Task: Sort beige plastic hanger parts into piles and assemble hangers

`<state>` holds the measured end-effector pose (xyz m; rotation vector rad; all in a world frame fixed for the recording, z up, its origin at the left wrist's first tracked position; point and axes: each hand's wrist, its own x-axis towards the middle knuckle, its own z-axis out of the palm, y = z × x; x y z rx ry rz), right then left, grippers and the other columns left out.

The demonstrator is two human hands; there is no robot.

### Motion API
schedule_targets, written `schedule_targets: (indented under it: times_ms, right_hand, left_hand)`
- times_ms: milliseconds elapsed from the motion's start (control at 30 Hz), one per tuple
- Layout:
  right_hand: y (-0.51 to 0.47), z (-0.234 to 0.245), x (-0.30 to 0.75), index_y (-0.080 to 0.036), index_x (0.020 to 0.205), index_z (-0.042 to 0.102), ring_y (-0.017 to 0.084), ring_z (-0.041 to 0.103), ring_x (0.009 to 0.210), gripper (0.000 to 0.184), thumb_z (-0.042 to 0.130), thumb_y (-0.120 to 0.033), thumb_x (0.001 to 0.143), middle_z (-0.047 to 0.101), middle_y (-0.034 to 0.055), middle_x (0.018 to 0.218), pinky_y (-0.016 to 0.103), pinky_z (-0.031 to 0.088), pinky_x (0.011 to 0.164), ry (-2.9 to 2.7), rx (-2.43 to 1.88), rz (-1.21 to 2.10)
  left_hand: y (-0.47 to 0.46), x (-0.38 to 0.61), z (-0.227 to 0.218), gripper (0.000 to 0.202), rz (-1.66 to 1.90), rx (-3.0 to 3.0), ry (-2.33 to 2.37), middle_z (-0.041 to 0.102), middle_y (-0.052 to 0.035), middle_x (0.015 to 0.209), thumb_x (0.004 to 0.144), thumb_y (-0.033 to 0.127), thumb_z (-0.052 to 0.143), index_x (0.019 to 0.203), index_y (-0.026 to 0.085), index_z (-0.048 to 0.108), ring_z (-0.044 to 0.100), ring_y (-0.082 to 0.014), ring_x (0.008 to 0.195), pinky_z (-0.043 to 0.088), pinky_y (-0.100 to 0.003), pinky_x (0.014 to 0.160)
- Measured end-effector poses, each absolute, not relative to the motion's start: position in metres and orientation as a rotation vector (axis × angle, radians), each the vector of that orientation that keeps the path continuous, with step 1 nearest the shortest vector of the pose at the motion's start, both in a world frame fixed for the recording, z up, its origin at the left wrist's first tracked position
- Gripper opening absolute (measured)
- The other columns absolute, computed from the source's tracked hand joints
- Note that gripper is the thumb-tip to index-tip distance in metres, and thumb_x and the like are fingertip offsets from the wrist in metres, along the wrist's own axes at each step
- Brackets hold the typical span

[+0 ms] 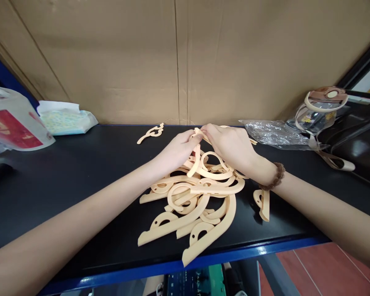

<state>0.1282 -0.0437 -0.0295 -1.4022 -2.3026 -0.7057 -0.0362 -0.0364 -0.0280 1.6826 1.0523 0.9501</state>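
Nearest, a heap of curved, pale peach plastic pieces [216, 190] lay on the black tabletop [117, 142], bodyward of and partly beneath the hands; its frontmost pieces ran lengthwise from near left to far right. One loose peach plastic piece with a half-ring [266, 203] lay just below the right wrist, nearer the right hand, its long axis pointing roughly away from the body. Above the heap's far part, the left hand [185, 144] and right hand [226, 139] met, fingertips pinched on one pale peach plastic part [198, 131], mostly hidden. Farther left lay one slim, notched peach piece [152, 133]. The heap overlapped too much to count.
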Motion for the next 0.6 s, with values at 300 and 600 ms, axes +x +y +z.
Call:
schedule_targets:
  times_ms: [300,600]
  right_hand:
    - [-0.044,-0.028,0.126,-0.013,0.106,0.058,0.020,0.064,0.076,0.028,0.032,-0.022,0.101,0.070,0.0111,0.093,0.030,0.027,0.053,-2.396,-1.298,-0.761]
    - [-0.044,-0.017,0.135,-0.015,0.100,0.059,0.015,0.057,0.059,0.034,0.026,-0.024,0.101,0.071,0.0083,0.081,0.029,0.018,0.050,-2.317,-1.300,-0.809]
  left_hand:
    - [-0.042,-0.036,-0.018,0.027,0.802,1.421,0.928,0.056,0.0026,0.056,0.100,0.034,0.038,0.079,0.020,0.048,0.054,-0.0109,0.042,0.044,-0.023,0.043]
    - [-0.046,-0.038,0.000,0.030,0.728,1.035,0.734,0.028,0.0098,0.048,0.100,0.029,0.039,0.076,0.017,0.052,0.023,-0.0009,0.029,0.022,-0.013,0.028]
